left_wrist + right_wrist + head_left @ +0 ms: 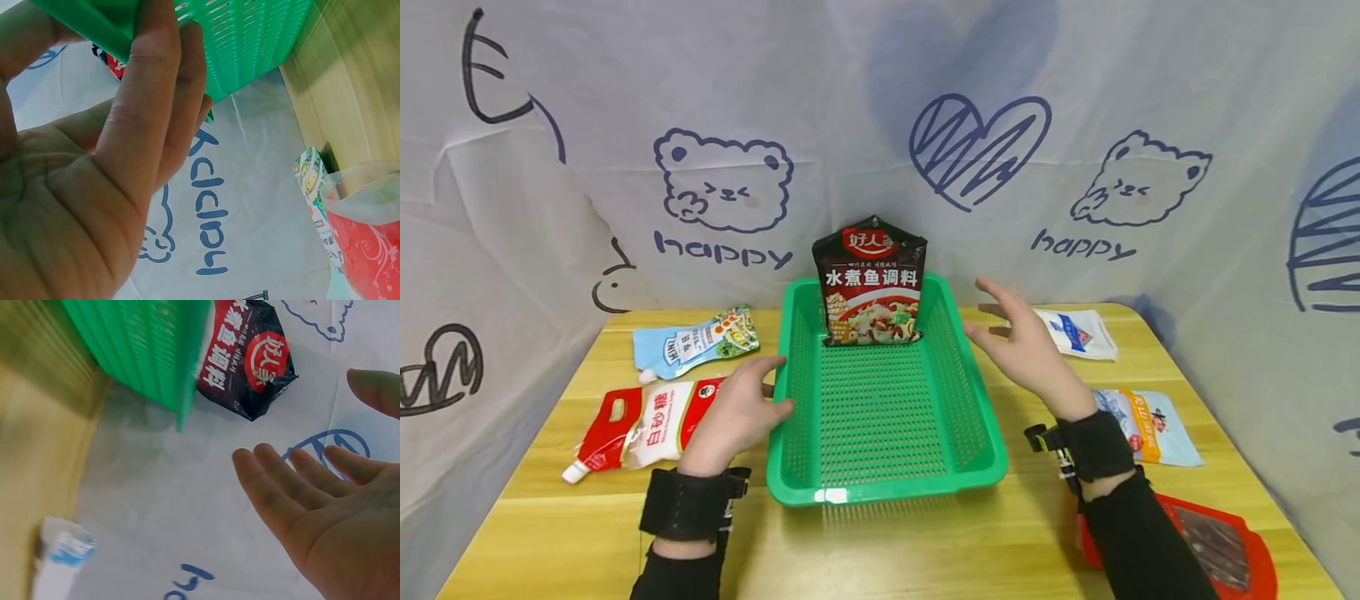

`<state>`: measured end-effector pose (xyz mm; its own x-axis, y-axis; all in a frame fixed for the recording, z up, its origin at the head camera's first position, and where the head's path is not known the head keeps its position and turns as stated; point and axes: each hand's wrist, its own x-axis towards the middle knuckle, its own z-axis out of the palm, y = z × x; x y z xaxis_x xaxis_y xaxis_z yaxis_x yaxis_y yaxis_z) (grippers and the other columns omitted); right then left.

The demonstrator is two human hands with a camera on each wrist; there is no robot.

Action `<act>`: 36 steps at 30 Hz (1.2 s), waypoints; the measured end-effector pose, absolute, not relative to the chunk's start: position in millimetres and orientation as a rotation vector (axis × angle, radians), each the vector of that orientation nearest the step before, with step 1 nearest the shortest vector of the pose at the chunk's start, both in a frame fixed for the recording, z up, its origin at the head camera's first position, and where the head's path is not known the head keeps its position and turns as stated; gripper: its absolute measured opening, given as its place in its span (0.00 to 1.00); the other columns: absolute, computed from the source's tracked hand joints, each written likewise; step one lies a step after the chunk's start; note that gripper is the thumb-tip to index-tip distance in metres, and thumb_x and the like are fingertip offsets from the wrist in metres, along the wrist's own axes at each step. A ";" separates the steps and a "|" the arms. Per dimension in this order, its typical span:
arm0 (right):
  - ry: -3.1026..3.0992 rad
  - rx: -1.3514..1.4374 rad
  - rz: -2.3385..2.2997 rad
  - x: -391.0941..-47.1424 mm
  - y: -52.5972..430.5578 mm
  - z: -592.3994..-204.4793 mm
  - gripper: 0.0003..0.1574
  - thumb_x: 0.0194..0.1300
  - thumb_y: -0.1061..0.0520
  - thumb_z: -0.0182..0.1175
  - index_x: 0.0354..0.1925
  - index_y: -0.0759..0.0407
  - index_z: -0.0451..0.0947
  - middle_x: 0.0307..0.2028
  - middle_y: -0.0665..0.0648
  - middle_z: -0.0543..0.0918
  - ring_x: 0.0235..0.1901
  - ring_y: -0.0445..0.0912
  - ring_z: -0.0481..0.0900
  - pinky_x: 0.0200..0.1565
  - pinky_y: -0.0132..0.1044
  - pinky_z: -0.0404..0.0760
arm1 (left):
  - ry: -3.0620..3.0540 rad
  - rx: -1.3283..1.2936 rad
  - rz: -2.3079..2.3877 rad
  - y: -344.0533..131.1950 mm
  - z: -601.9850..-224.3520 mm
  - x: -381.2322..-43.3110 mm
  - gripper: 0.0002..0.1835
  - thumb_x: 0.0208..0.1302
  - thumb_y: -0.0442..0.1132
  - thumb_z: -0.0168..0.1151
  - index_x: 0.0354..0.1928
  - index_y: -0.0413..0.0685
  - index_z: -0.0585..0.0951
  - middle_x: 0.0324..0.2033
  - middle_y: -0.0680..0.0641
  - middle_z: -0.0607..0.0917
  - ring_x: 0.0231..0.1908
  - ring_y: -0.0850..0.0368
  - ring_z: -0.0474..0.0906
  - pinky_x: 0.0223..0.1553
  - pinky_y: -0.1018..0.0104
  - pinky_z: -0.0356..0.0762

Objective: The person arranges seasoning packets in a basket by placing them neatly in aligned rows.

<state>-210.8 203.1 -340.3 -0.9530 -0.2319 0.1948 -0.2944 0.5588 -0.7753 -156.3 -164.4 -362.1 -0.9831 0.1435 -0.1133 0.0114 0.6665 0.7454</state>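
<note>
A green perforated plastic basket [880, 492] sits on the wooden table between the hands. My left hand [737, 412] holds its left rim, with the thumb over the rim and the fingers along the outer side. In the left wrist view, the green rim [94, 31] passes between thumb and fingers. Upright against the basket's back wall stands a black and red seasoning packet [874, 287] with a food picture. My right hand [1018, 342] hovers by the basket's right side, fingers spread and holding nothing. The right wrist view shows its palm apart from the basket wall [144, 356].
Left of the basket lie a light blue Heinz pouch [692, 343] and a red and white sugar bag [647, 423]. To the right are a white and blue packet [1078, 335], a blue and orange bag [1157, 427] and a red package [1217, 546]. A printed cloth [850, 100] hangs behind.
</note>
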 end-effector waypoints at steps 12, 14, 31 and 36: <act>-2.733 0.331 1.543 -179.6 195.6 -387.7 0.46 0.75 0.60 0.62 0.81 0.62 0.52 0.79 0.69 0.54 0.71 0.70 0.66 0.63 0.59 0.78 | 2.706 0.104 1.222 -166.3 -362.7 -156.6 0.37 0.66 0.31 0.65 0.75 0.32 0.65 0.71 0.30 0.68 0.57 0.35 0.80 0.44 0.55 0.87; -2.743 0.299 1.570 -177.2 194.3 -395.0 0.46 0.75 0.59 0.61 0.82 0.61 0.52 0.80 0.68 0.53 0.71 0.70 0.66 0.63 0.60 0.78 | 2.701 0.107 1.234 -166.1 -362.8 -156.8 0.37 0.65 0.30 0.65 0.75 0.32 0.65 0.71 0.30 0.67 0.57 0.35 0.80 0.43 0.56 0.87; -2.673 0.135 1.817 -167.4 186.2 -415.2 0.45 0.74 0.66 0.52 0.83 0.56 0.50 0.79 0.70 0.56 0.65 0.69 0.74 0.53 0.53 0.85 | 2.741 0.132 1.214 -165.6 -365.1 -155.4 0.36 0.65 0.31 0.66 0.75 0.33 0.67 0.72 0.31 0.67 0.57 0.35 0.80 0.46 0.53 0.86; -2.641 0.147 1.859 -166.2 186.7 -414.5 0.45 0.74 0.67 0.52 0.83 0.56 0.50 0.79 0.70 0.56 0.65 0.69 0.74 0.52 0.54 0.85 | 2.740 0.170 1.199 -167.5 -365.3 -156.3 0.37 0.66 0.32 0.66 0.75 0.33 0.66 0.73 0.30 0.66 0.58 0.35 0.79 0.47 0.52 0.86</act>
